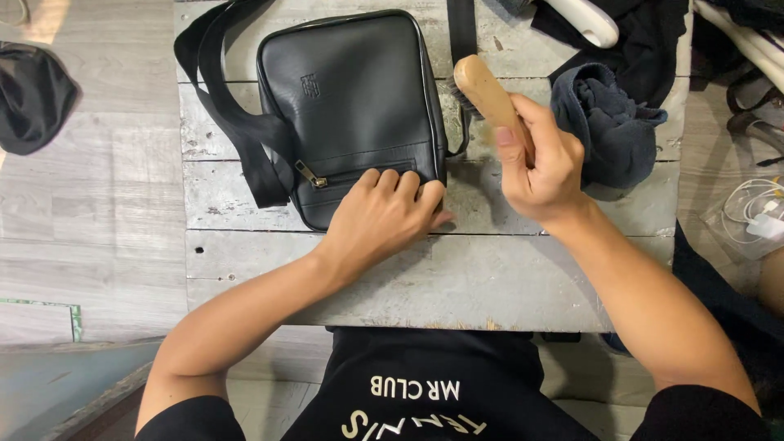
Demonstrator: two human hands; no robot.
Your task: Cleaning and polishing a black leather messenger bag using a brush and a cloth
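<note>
A black leather shoulder bag [351, 90] lies flat on a worn grey wooden table [457, 278], its wide black strap [229, 106] looped off to the left. My left hand [384, 216] presses down on the bag's near right corner, beside the front zip pocket and its metal pull [310, 174]. My right hand [539, 163] grips a wooden-handled brush [486, 94], with the bristles against the bag's right edge.
A crumpled dark blue cloth [608, 122] sits on the table right of the brush. Dark clothing and a white object [584, 18] lie at the far right corner. A black cloth [33, 94] rests on the floor at left; white cables [755, 212] lie at right.
</note>
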